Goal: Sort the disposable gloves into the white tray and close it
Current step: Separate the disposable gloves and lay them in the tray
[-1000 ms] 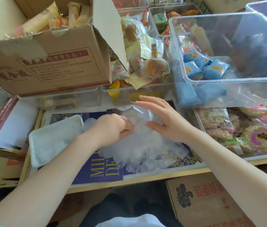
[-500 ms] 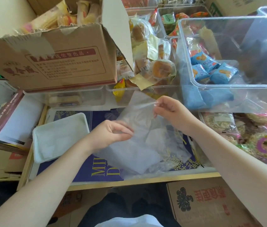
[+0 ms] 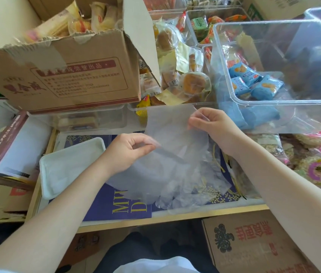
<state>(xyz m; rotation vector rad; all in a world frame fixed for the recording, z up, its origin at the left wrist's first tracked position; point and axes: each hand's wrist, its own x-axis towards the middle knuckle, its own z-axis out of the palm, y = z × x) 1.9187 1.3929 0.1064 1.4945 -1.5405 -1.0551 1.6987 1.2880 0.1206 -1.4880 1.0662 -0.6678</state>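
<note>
This looks like a snack shop's stockroom or packing corner. Clear plastic bins [image 3: 273,62] hold wrapped cakes and blue biscuit packets [image 3: 254,83], a torn cardboard carton [image 3: 67,75] printed with Chinese product text is filled with packaged pastries, and another printed carton [image 3: 254,241] sits on the floor under the crowded bench [image 3: 155,219].

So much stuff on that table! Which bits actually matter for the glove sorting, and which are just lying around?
For the job:
- clear glove, pinched by left hand and right hand
- glove pile
- white tray

Just lying about:
- cardboard box
- clear bin of blue snack packets
- wrapped cakes
</note>
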